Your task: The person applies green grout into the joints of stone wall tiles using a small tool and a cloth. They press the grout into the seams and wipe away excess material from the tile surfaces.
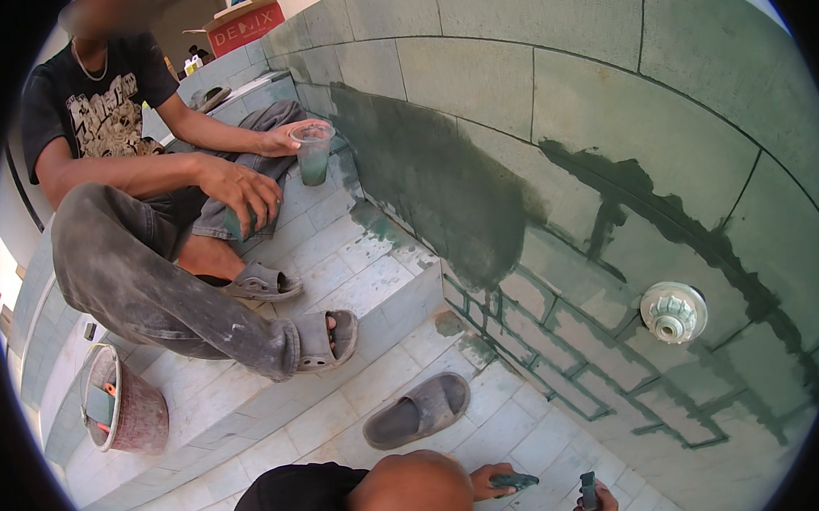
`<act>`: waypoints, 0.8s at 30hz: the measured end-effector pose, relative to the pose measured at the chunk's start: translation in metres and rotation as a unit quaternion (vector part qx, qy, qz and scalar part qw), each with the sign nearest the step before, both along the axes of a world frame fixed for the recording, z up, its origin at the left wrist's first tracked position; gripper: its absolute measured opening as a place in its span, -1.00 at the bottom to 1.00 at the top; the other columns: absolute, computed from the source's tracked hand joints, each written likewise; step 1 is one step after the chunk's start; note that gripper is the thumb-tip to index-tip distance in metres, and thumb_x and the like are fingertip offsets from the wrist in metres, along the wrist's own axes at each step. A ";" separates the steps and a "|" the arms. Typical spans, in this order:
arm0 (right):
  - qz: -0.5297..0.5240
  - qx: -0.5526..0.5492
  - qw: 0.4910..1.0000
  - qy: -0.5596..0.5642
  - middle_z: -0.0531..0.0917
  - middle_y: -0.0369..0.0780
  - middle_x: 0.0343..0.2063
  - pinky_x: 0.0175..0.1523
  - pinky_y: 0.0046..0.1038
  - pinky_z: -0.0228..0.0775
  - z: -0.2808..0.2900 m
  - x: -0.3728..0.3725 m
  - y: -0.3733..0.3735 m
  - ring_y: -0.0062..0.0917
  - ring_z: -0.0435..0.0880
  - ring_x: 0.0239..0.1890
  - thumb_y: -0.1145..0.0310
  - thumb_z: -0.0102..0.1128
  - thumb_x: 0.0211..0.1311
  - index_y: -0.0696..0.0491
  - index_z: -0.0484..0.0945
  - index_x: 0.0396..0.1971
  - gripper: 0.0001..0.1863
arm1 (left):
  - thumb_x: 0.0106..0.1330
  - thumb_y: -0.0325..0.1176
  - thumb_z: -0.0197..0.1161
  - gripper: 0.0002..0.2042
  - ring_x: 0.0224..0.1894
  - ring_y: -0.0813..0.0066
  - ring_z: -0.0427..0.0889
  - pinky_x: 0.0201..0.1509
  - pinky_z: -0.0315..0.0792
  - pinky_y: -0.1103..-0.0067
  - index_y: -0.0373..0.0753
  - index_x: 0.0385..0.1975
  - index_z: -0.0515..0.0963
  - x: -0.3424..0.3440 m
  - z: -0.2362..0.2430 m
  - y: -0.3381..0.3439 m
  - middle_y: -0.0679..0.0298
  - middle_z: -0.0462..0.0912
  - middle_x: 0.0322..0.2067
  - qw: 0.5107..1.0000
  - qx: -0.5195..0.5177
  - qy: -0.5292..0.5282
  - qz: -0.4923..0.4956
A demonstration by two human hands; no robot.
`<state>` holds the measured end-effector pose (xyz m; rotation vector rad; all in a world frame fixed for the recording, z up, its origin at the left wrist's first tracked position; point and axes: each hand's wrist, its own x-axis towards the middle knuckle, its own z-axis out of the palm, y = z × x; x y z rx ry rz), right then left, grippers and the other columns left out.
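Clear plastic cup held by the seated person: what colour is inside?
The contents of the cup look murky green; best seen in the head view.

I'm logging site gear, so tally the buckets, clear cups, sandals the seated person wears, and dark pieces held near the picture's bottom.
Bucket: 1
Clear cup: 1
Worn sandals: 2
Dark held pieces: 2
Total: 6
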<state>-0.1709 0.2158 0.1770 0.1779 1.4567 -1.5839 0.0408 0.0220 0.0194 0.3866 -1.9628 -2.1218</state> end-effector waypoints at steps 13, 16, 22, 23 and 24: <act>0.026 -0.009 0.999 0.040 0.68 -0.26 -0.20 -0.24 -0.54 0.45 -0.003 0.001 0.003 -0.61 0.55 -0.34 0.26 -0.04 0.60 0.22 0.53 0.24 -0.57 | 0.40 -0.20 0.47 -0.67 -0.27 0.63 0.55 -0.13 0.47 0.53 -0.33 -0.07 0.63 0.000 0.030 -0.017 0.30 0.70 -0.36 0.998 -0.012 -0.030 0.057; 0.011 -0.013 1.000 0.024 0.69 -0.23 -0.16 -0.22 -0.50 0.48 -0.006 -0.004 0.000 -0.58 0.58 -0.31 0.22 -0.03 0.60 0.22 0.51 0.27 -0.54 | 0.37 -0.17 0.50 -0.62 -0.28 0.62 0.57 -0.15 0.49 0.56 -0.37 -0.06 0.64 0.000 0.058 -0.017 0.28 0.74 -0.33 0.990 -0.017 -0.104 0.089; -0.001 -0.110 0.993 0.035 0.74 -0.07 -0.25 -0.28 -0.36 0.52 -0.001 -0.009 -0.009 -0.39 0.67 -0.39 0.33 0.16 0.45 0.31 0.57 0.11 -0.60 | 0.31 -0.14 0.56 -0.58 -0.23 0.60 0.66 -0.11 0.54 0.59 -0.39 -0.07 0.68 0.000 0.060 -0.026 0.23 0.80 -0.27 0.992 0.006 -0.093 0.090; 0.006 -0.119 0.992 0.035 0.74 -0.06 -0.24 -0.27 -0.36 0.52 0.003 -0.011 -0.008 -0.38 0.68 -0.38 0.34 0.16 0.46 0.31 0.58 0.11 -0.61 | 0.30 -0.14 0.56 -0.58 -0.23 0.60 0.67 -0.10 0.55 0.59 -0.39 -0.07 0.69 -0.004 0.070 -0.027 0.22 0.81 -0.26 0.991 -0.006 -0.098 0.096; 0.006 -0.122 0.992 0.036 0.74 -0.05 -0.23 -0.25 -0.35 0.53 0.007 -0.012 -0.006 -0.38 0.69 -0.37 0.36 0.16 0.48 0.31 0.58 0.10 -0.63 | 0.30 -0.15 0.57 -0.58 -0.22 0.60 0.69 -0.09 0.56 0.59 -0.38 -0.07 0.69 -0.009 0.089 -0.028 0.21 0.81 -0.26 0.989 -0.018 -0.106 0.099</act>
